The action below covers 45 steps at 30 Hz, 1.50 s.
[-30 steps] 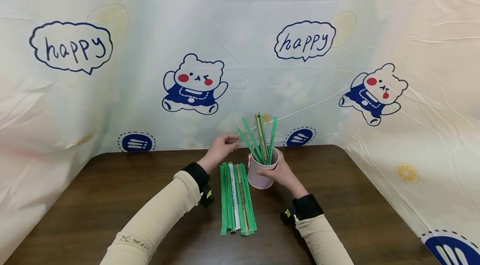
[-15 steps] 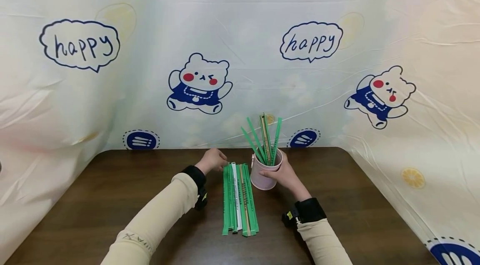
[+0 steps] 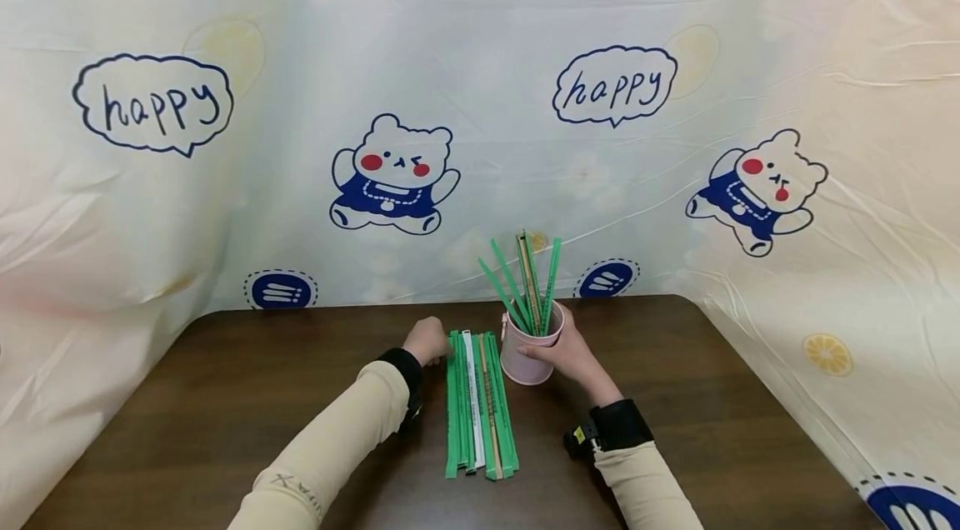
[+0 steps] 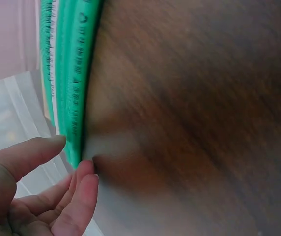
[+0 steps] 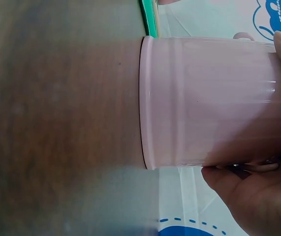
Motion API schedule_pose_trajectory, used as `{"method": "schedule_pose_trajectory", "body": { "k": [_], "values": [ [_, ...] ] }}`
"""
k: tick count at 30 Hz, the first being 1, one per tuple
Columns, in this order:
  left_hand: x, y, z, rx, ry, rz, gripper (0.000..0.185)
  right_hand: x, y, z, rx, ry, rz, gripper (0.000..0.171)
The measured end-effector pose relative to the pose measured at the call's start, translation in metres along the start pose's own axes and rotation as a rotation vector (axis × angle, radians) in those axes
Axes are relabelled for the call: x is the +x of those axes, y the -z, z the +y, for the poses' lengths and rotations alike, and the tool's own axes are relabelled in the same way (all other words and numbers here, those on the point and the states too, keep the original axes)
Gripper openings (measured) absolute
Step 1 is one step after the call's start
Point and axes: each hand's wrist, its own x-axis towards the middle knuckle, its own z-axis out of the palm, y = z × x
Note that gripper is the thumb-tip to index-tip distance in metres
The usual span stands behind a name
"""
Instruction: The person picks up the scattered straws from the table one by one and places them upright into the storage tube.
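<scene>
**Left hand at the strip row, right hand round the pink cup**

Head view: a dark wooden table [image 3: 225,413] is backed by a cartoon-print cloth [image 3: 480,97] with bears and "happy" bubbles. A row of flat green strips [image 3: 480,405], with a white one among them, lies side by side on the table. The left hand [image 3: 425,340] sits at the far left corner of that row, fingers curled down against the end of the outermost strip. Just right of the row stands a pink cup [image 3: 528,355] holding several upright strips [image 3: 528,284] fanned outward. The right hand [image 3: 567,347] grasps the cup from its right side.

Left wrist view: the fingertips [image 4: 84,172] touch the end of the outermost green strip [image 4: 79,78]; the thumb is just beside it. Whether they pinch it, I cannot tell.

Right wrist view: the cup [image 5: 204,103] rests on the table, fingers and thumb wrapped round its wall. A green strip end [image 5: 149,17] shows just beyond the base.
</scene>
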Motion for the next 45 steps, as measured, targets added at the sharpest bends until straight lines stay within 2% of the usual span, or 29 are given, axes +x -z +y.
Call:
{"method": "schedule_pose_trajectory", "body": {
  "k": [4, 9, 14, 21, 26, 28, 31, 34, 35, 38, 41, 45],
  "values": [
    [0.0, -0.007, -0.002, -0.001, 0.049, -0.004, 0.018, -0.003, -0.001, 0.001, 0.0, 0.006, -0.006, 0.107],
    [-0.001, -0.007, -0.003, -0.076, 0.089, 0.008, 0.018, -0.003, -0.001, 0.003, -0.004, 0.008, -0.003, 0.105],
    [-0.002, -0.003, -0.004, -0.144, 0.087, 0.013, 0.022, 0.001, 0.0, 0.004, -0.002, 0.018, 0.0, 0.104],
    [-0.006, 0.002, -0.006, -0.211, 0.104, 0.02, 0.016, 0.003, -0.001, 0.002, 0.007, 0.023, -0.007, 0.104],
    [-0.007, 0.003, -0.007, -0.213, 0.121, 0.011, 0.025, 0.001, 0.0, 0.001, 0.011, 0.021, -0.01, 0.104],
    [-0.007, 0.007, -0.007, -0.22, 0.12, 0.001, 0.021, 0.001, 0.0, 0.001, 0.011, 0.018, -0.01, 0.104],
    [-0.004, 0.015, -0.011, -0.274, 0.133, -0.026, 0.011, 0.001, 0.0, 0.002, 0.013, 0.023, -0.008, 0.103],
    [-0.001, 0.027, -0.015, -0.372, 0.156, -0.045, 0.02, -0.001, -0.001, -0.002, 0.023, 0.029, -0.017, 0.102],
    [-0.001, 0.032, -0.015, -0.404, 0.153, -0.054, 0.017, -0.001, -0.001, -0.002, 0.023, 0.034, -0.019, 0.102],
    [-0.001, 0.049, -0.015, -0.49, 0.111, -0.058, 0.015, -0.001, 0.0, -0.004, 0.019, 0.038, -0.02, 0.101],
    [-0.004, 0.069, -0.011, -0.527, 0.039, -0.059, 0.022, 0.001, 0.0, 0.0, 0.003, 0.047, -0.013, 0.101],
    [-0.007, 0.093, 0.0, -0.554, -0.006, -0.019, 0.036, 0.001, 0.0, -0.001, -0.003, 0.039, -0.014, 0.101]
  ]
}}
